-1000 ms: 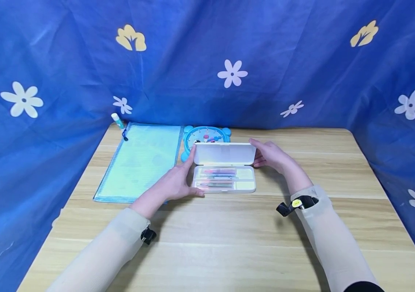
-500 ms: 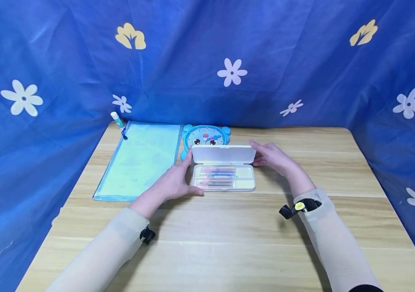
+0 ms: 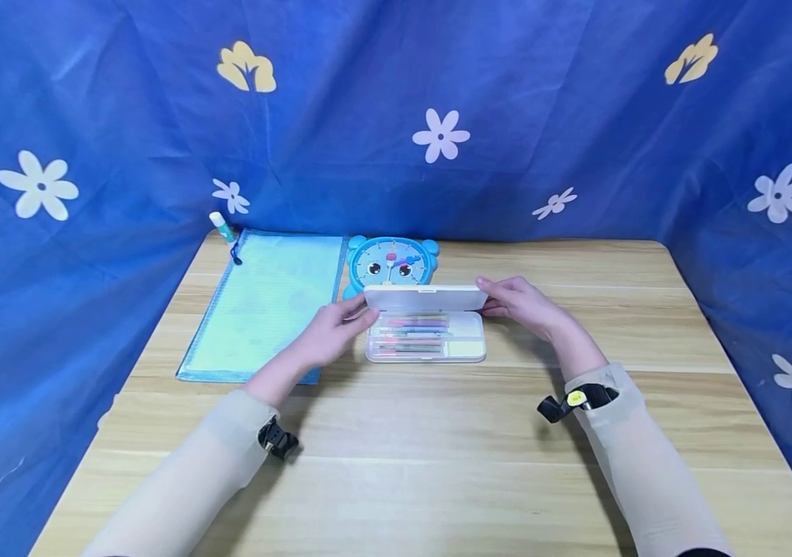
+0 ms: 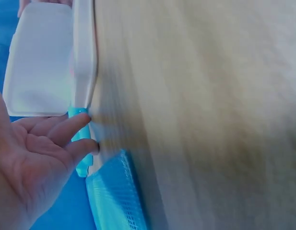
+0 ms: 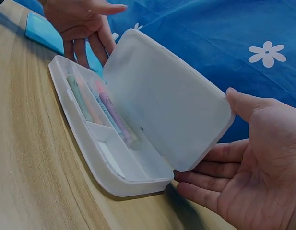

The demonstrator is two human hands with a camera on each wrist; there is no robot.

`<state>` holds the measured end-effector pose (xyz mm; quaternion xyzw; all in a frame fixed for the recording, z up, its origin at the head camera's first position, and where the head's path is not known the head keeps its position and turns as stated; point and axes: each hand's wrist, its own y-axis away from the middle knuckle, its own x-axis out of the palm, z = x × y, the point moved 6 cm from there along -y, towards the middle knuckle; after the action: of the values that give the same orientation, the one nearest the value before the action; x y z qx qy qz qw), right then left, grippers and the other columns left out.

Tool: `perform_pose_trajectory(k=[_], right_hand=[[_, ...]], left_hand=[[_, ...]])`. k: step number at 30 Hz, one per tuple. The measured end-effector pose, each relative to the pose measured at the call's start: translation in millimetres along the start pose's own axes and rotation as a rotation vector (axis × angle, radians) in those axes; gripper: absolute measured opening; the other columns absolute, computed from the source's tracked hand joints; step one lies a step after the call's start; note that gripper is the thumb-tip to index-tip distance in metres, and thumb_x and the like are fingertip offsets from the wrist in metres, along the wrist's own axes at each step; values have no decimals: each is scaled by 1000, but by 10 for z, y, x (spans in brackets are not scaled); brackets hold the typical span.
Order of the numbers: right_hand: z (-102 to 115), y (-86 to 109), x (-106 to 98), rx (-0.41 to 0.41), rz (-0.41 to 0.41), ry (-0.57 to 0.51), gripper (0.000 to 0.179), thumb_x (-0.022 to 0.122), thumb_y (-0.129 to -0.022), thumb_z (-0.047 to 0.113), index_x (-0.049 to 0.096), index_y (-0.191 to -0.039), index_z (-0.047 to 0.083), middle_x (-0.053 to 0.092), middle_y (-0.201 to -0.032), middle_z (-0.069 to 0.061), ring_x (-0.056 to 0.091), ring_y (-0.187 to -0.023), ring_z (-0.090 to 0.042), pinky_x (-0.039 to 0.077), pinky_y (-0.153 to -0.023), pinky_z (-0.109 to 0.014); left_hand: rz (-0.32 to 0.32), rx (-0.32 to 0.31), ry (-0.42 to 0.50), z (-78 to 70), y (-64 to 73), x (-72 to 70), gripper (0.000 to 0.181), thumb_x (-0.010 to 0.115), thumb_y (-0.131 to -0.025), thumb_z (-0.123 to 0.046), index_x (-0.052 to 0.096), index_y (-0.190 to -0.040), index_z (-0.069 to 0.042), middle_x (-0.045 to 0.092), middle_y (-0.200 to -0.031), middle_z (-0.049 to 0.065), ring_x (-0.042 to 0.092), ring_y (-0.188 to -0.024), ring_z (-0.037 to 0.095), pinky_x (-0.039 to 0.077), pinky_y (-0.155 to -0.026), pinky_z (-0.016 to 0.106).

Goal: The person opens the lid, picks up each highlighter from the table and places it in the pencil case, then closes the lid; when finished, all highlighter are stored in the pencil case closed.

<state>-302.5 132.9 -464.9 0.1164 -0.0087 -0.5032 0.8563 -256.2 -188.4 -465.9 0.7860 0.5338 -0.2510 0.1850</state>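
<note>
A white pencil case (image 3: 465, 328) lies on the table with its lid (image 5: 162, 96) raised at a slant. Several pens and markers (image 5: 112, 108) rest in its compartments. My right hand (image 3: 523, 304) holds the lid's right end, thumb on the edge and fingers around behind it. At the case's left end is my left hand (image 3: 329, 331), its fingers spread and partly behind the lid in the head view. No grip shows in that hand; whether its fingertips touch the lid cannot be told.
Behind the case lies a blue toy clock (image 3: 394, 251) with eyes. A light-blue mesh zip pouch (image 3: 274, 302) lies to the left, with a glue stick (image 3: 222, 226) at its far corner. A blue flowered cloth (image 3: 340, 116) hangs behind the table (image 3: 438, 464).
The lid has tilted lower toward me, uncovering more of the clock. My left hand has drawn its thumb off the case's front edge and moved up beside the lid.
</note>
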Motion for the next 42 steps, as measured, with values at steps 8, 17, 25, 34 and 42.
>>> perform_pose_trajectory(k=[8, 17, 25, 34, 42], right_hand=[[-28, 47, 2, -10, 24, 64, 52, 52, -114, 27, 57, -138, -19, 58, -144, -32, 55, -136, -47, 43, -116, -51], [-47, 99, -23, -50, 48, 175, 47, 60, -110, 24, 61, -141, -11, 62, -144, -24, 55, -139, -38, 43, -116, -47], [-61, 172, -25, -62, 82, 354, 54, 76, -100, 32, 65, -145, 4, 70, -137, -9, 60, -134, -27, 40, -118, -51], [-50, 237, 82, -143, 135, 503, 78, 85, -93, 30, 50, -155, -2, 51, -158, -17, 47, -146, -32, 39, -119, -50], [-63, 299, 184, -164, 108, 717, 92, 88, -88, 40, 45, -158, -1, 45, -163, -14, 36, -153, -30, 30, -124, -47]], left_hand=[[-56, -93, 52, 24, -44, -58, 78, 33, -112, -61, 55, -149, 5, 53, -153, 20, 44, -147, 40, 28, -124, 52], [22, -62, 79, 8, -29, -82, 68, 41, -114, -49, 51, -152, 6, 49, -157, 21, 46, -147, 37, 33, -122, 47], [121, 13, -70, -7, 7, -72, 68, 54, -109, -52, 49, -159, -6, 52, -157, 18, 46, -146, 39, 35, -120, 56], [175, -8, -194, 25, 4, -22, 90, 72, -94, -65, 43, -164, -17, 46, -161, 15, 44, -147, 30, 38, -118, 53], [176, 21, -288, -57, 14, 31, 95, 83, -87, -58, 44, -163, -16, 55, -154, 14, 63, -118, 22, 47, -110, 48]])
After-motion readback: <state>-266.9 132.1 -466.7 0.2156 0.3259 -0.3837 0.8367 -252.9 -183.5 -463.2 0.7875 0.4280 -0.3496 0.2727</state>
